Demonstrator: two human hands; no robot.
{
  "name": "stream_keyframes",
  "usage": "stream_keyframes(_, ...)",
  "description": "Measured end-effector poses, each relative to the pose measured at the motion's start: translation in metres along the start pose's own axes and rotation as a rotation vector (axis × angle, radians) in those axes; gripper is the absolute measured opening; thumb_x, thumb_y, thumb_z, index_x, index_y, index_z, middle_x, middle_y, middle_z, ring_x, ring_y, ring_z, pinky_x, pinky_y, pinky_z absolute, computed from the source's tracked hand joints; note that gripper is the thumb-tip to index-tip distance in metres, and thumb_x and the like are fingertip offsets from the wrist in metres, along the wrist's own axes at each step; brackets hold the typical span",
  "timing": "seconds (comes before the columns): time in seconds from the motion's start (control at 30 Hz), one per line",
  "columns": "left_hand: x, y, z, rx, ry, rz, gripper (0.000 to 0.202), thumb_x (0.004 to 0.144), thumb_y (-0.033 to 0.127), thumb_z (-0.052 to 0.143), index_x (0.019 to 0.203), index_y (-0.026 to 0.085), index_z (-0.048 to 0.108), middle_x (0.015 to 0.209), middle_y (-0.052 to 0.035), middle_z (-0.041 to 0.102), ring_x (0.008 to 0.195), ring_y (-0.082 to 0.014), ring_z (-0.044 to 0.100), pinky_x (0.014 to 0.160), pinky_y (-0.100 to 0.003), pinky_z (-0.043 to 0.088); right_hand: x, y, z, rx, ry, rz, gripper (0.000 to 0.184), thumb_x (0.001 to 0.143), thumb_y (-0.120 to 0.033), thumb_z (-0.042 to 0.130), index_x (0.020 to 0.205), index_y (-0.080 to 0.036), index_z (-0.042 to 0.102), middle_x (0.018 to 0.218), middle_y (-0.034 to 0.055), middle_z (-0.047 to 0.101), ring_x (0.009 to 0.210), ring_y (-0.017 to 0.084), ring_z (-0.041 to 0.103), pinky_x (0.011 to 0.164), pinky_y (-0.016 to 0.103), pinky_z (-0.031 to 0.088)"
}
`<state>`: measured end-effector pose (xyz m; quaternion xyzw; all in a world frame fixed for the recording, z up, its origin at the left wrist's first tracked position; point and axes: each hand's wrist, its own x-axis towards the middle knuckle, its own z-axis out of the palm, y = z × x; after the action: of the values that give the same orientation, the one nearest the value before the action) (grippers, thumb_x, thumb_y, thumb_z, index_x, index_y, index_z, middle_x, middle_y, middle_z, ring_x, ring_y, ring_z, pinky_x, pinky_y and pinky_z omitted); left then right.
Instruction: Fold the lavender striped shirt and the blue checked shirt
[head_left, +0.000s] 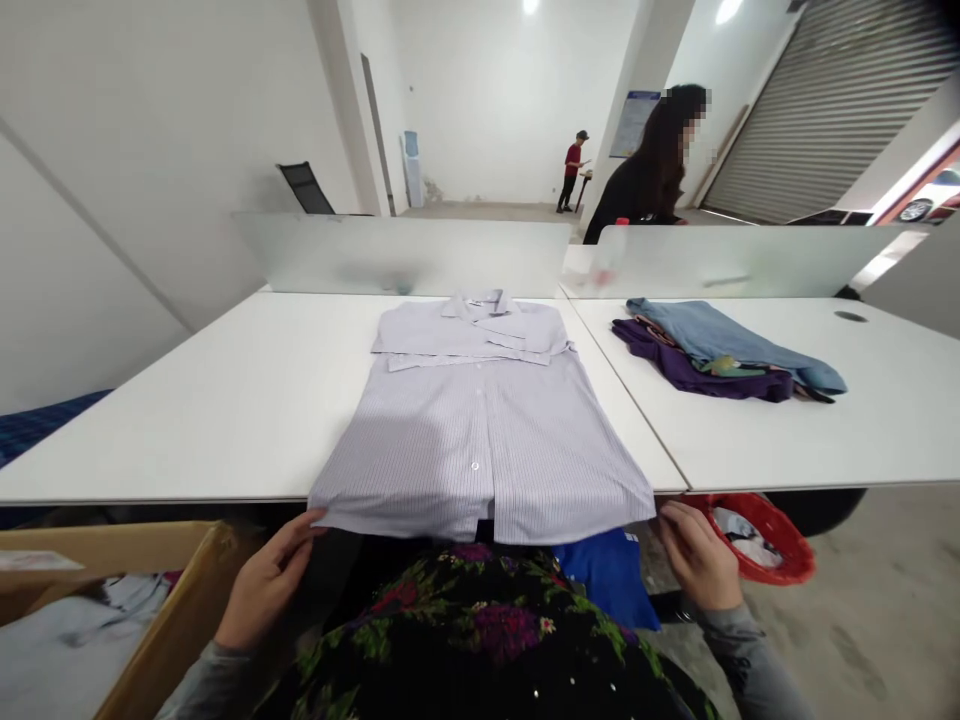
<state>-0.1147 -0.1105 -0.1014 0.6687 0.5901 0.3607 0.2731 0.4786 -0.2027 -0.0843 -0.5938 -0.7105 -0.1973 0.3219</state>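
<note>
A pale striped button-up shirt [427, 430] lies front up on the white table, collar at the far end. Its sleeves are folded across the chest, one over the other. The bottom hem hangs a little over the table's near edge. At the hem's left corner, my left hand [262, 585] pinches the cloth between thumb and fingers. My right hand [703, 558] has its fingers closed at the opposite hem corner, thumb partly hidden. The shirt looks spread fairly flat between them.
Folded jeans and dark purple clothing [720, 350] lie on the right of the white table [225, 410]. A frosted divider [420, 250] runs behind. Below are a cardboard box [180, 590] of cloth at left and a red basket [799, 565] at right. Two people are beyond the divider.
</note>
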Motion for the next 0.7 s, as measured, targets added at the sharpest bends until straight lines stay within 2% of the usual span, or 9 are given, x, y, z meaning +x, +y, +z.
stream_keyframes(0.03,-0.001,-0.006,0.000,0.033,0.019,0.055,0.047,0.087,0.037,0.044,0.129,0.018,0.050,0.111,-0.0081,0.070,0.102,-0.0212,0.067,0.093,-0.032,0.052,-0.002,0.002,-0.004,-0.046,0.002,-0.003,0.027,0.090,-0.021,0.054,0.117,-0.020,0.057,0.112,0.0117,0.063,0.101,0.024,0.064,0.088,0.037,0.053)
stream_keyframes(0.1,0.000,-0.011,-0.002,0.205,0.151,0.171,0.048,0.089,0.029,0.041,0.135,0.017,0.045,0.122,-0.0117,0.065,0.109,-0.0227,0.064,0.099,-0.037,0.049,-0.003,0.005,-0.009,-0.207,0.021,0.025,0.042,0.088,-0.026,0.059,0.130,-0.023,0.053,0.126,0.0137,0.059,0.116,0.032,0.057,0.098,0.048,0.046)
stream_keyframes(0.2,0.008,-0.009,-0.004,0.562,0.331,0.333,0.046,0.089,0.022,0.047,0.135,0.018,0.050,0.131,-0.0163,0.057,0.125,-0.0300,0.052,0.105,-0.046,0.042,0.006,0.009,-0.008,-0.385,0.007,0.077,0.063,0.086,-0.030,0.061,0.145,-0.026,0.039,0.143,0.0166,0.047,0.133,0.043,0.039,0.108,0.064,0.027)
stream_keyframes(0.27,0.019,-0.003,-0.005,0.716,0.412,0.409,0.045,0.088,0.019,0.051,0.133,0.020,0.054,0.138,-0.0175,0.051,0.135,-0.0345,0.040,0.109,-0.052,0.035,0.018,0.014,-0.001,-0.345,-0.057,0.026,0.068,0.087,-0.029,0.058,0.150,-0.026,0.032,0.150,0.0169,0.038,0.137,0.043,0.032,0.111,0.064,0.021)
stream_keyframes(0.33,0.032,0.003,-0.006,0.804,0.453,0.469,0.048,0.087,0.014,0.052,0.134,0.025,0.054,0.145,-0.0160,0.045,0.140,-0.0357,0.030,0.111,-0.056,0.029,0.033,0.020,0.008,-0.243,-0.147,-0.092,0.071,0.087,-0.028,0.056,0.152,-0.027,0.027,0.154,0.0137,0.030,0.139,0.041,0.028,0.112,0.063,0.020)
stream_keyframes(0.4,0.044,0.010,-0.007,0.829,0.396,0.567,0.054,0.085,0.007,0.048,0.134,0.029,0.054,0.147,-0.0129,0.043,0.143,-0.0340,0.025,0.112,-0.057,0.026,0.048,0.025,0.015,-0.134,-0.237,-0.223,0.070,0.087,-0.030,0.052,0.152,-0.029,0.026,0.157,0.0095,0.026,0.141,0.039,0.026,0.112,0.062,0.022)
stream_keyframes(0.5,0.056,0.020,-0.008,0.774,0.176,0.735,0.061,0.084,0.002,0.042,0.136,0.031,0.053,0.147,-0.0091,0.044,0.144,-0.0303,0.023,0.114,-0.054,0.024,0.066,0.026,0.021,0.031,-0.324,-0.320,0.060,0.092,-0.043,0.040,0.149,-0.027,0.034,0.155,0.0080,0.032,0.141,0.035,0.029,0.112,0.058,0.026)
stream_keyframes(0.6,0.063,0.034,-0.008,0.609,0.030,0.812,0.053,0.089,0.009,0.039,0.136,0.030,0.053,0.146,-0.0074,0.046,0.144,-0.0291,0.023,0.115,-0.055,0.022,0.077,0.018,0.017,0.227,-0.309,-0.284,0.065,0.093,-0.060,0.028,0.143,-0.023,0.045,0.147,0.0104,0.045,0.139,0.034,0.033,0.111,0.056,0.030)
stream_keyframes(0.7,0.064,0.057,-0.014,0.335,-0.078,0.812,0.043,0.096,0.026,0.037,0.136,0.027,0.053,0.142,-0.0078,0.051,0.142,-0.0285,0.027,0.114,-0.053,0.026,0.086,0.009,0.003,0.422,-0.313,-0.208,0.067,0.092,-0.065,0.027,0.140,-0.024,0.049,0.139,0.0102,0.054,0.136,0.034,0.038,0.112,0.057,0.028)
